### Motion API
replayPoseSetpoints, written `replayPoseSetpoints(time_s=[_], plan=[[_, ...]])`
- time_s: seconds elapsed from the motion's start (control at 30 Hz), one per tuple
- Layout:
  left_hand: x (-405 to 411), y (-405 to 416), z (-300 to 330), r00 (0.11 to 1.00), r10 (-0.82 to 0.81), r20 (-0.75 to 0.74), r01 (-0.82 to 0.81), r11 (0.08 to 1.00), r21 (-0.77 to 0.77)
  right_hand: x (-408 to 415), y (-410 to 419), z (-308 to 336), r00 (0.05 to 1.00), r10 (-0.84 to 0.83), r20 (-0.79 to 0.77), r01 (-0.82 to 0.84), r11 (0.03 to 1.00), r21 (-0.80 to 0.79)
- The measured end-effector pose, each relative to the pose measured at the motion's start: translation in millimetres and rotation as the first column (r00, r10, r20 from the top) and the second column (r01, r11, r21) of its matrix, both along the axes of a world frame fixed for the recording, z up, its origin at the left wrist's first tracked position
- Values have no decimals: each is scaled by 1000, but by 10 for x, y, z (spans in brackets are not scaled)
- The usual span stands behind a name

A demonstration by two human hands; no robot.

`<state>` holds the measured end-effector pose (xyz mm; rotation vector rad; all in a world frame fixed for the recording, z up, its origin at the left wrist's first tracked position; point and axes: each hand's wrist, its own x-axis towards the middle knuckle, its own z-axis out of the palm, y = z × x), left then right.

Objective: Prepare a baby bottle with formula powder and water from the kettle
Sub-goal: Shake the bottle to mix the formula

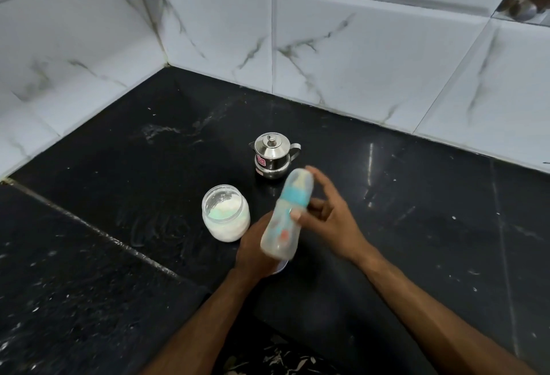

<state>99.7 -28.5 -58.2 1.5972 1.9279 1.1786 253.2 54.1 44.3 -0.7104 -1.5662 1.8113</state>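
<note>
The baby bottle [282,226] is clear with a teal collar and a clear cap, tilted and motion-blurred above the counter. My right hand [333,220] holds it near the collar, thumb on the front and fingers behind, index finger stretched up. My left hand [253,252] wraps the bottle's lower part from behind; its fingers are hidden. A small steel kettle [273,156] with its lid on stands just beyond the bottle. An open clear jar of white formula powder [225,212] stands to the left of my hands.
The black stone counter [416,226] is bounded by marbled white tile walls [357,47] at the back and left. A white rim-like object [282,268] peeks out under my left hand. White specks and smears dot the counter.
</note>
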Motion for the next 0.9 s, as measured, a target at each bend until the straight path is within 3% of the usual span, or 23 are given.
replayPoseSetpoints(time_s=[0.07,0.17,0.23,0.3,0.37,0.43,0.57,0.63,0.67,0.73,0.8,0.87,0.9], plan=[[27,16,16,994,1,109,1,1000,-16,-14,-16,-7,999,25,37,-27,999,37],[20,98,18,964,-2,-267,9,1000,26,4,145,102,953,-288,-91,281,956,-82],[24,125,7,941,-21,-338,31,999,26,39,198,114,915,-385,-117,373,921,-113],[24,105,-23,963,-3,-269,13,999,34,55,124,47,952,-293,-85,283,952,-116],[0,60,26,999,-9,-52,12,998,65,64,0,-31,997,-67,-33,64,993,-98],[23,62,4,997,-75,32,71,990,123,85,-21,-53,1000,27,-9,-27,998,-49],[21,122,-11,948,1,-317,26,996,83,80,179,85,937,-327,-124,311,941,-130],[45,118,20,936,-2,-353,22,998,55,58,179,96,915,-375,-149,355,924,-143],[40,99,17,957,6,-291,9,999,50,44,132,70,935,-328,-135,311,941,-134],[35,31,86,998,7,64,-10,999,52,14,-1,12,993,-99,-56,96,993,-63],[45,-17,49,983,-18,185,14,1000,20,1,-45,-11,998,63,25,-64,998,14],[53,-5,70,1000,3,2,-3,1000,28,-32,37,64,998,-55,-25,55,998,-1],[31,39,62,985,27,-169,-22,999,33,-45,104,116,984,-169,-59,166,985,-43]])
